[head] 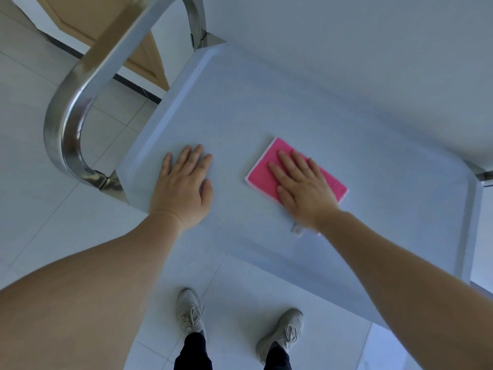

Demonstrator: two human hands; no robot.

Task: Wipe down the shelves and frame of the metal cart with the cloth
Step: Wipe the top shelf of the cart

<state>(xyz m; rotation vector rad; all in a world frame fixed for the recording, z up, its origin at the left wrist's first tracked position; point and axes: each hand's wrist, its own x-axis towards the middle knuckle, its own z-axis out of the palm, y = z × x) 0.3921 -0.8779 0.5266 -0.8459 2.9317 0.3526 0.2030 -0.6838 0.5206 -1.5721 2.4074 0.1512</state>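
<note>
The metal cart's top shelf (266, 102) fills the middle of the view, a flat grey tray with a raised rim. A folded pink cloth (334, 186) with a white edge lies flat on the shelf. My right hand (301, 188) rests palm down on the cloth, fingers spread, covering most of it. My left hand (184, 188) lies flat on the bare shelf near its left front corner, holding nothing. The cart's curved steel handle (66, 124) arches up at the left end.
A white wall (346, 36) runs close behind the cart. A wooden door (88, 20) stands at the upper left. The floor is pale tile (40, 209). My two feet in grey sneakers (189, 311) stand just in front of the cart.
</note>
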